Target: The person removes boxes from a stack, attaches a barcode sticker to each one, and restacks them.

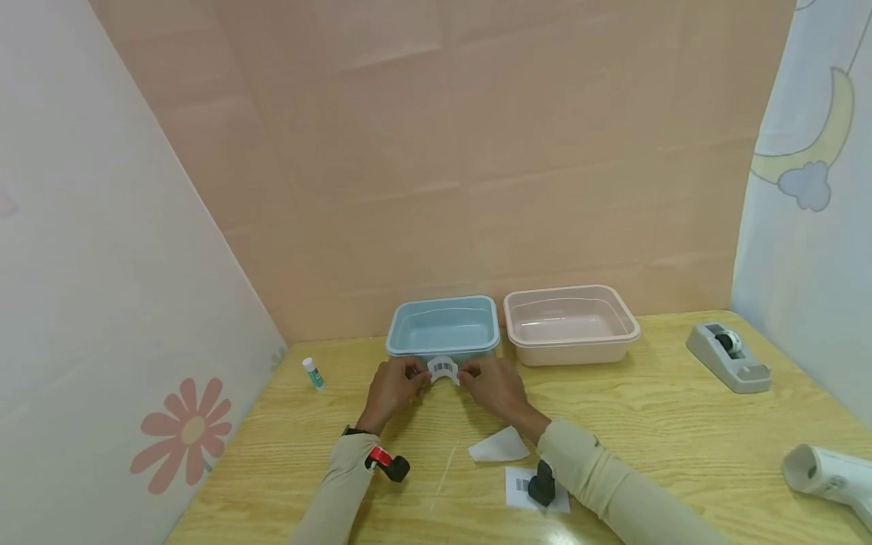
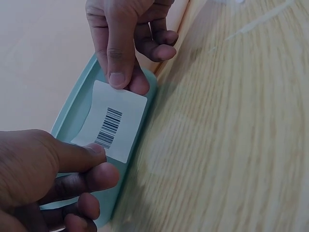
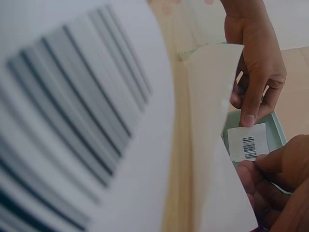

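Note:
A small white barcode label (image 1: pixel 443 368) is pinched at both ends, bowed upward in the middle in the head view. My left hand (image 1: pixel 395 390) holds its left end between thumb and fingertips. At the other end, the thumb and index finger of my right hand (image 1: pixel 497 384) pinch the edge. Behind the label stands the light blue tub (image 1: pixel 446 325), and the label overlaps its front wall in all three views. The left wrist view shows the printed side of the label (image 2: pixel 113 121) facing out, the left thumb at the barcode's end.
A pink tub (image 1: pixel 572 353) stands right of the blue one. Near the right forearm lie a blank piece of white paper (image 1: pixel 500 445) and another barcode sheet (image 1: pixel 521 496). A glue stick (image 1: pixel 313 374) stands left, a tape dispenser (image 1: pixel 732 359) right, and a white handheld scanner (image 1: pixel 834 477) lower right.

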Available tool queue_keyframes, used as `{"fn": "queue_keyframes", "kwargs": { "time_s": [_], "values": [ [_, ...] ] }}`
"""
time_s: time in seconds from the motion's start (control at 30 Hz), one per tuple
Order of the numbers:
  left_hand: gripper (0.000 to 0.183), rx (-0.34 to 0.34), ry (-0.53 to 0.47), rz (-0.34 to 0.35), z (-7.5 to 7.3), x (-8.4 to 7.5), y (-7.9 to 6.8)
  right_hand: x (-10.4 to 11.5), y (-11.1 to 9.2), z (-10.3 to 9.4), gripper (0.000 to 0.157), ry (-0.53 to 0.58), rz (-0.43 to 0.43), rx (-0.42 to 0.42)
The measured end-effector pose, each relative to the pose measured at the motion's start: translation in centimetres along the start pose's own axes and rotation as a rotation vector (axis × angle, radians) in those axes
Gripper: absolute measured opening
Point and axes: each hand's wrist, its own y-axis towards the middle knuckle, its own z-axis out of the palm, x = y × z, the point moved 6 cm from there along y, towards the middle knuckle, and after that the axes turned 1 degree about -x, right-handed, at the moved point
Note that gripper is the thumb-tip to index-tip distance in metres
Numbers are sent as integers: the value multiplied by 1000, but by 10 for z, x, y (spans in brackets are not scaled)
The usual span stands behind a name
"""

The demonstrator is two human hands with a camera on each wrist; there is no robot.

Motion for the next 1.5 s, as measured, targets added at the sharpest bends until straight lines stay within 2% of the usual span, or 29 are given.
{"fn": "queue_keyframes", "kwargs": {
  "time_s": [0.3, 0.6, 0.93, 1.1, 1.5],
  "values": [
    [11, -47, 12, -37, 1, 0, -1, -2, 2, 2, 9, -11, 22, 16],
    [11, -98, 19, -44, 2, 3, 1, -5, 4, -1, 9, 12, 73, 13],
    [10, -152, -64, -75, 5, 7, -1, -12, 7, -3, 7, -19, 112, -26],
    [11, -178, -92, -89, 6, 12, -2, -17, 7, -1, 9, 1, 134, -16],
    [12, -195, -131, -98, 8, 15, -1, -21, 8, 0, 14, 27, 150, -18]
  ]
}}
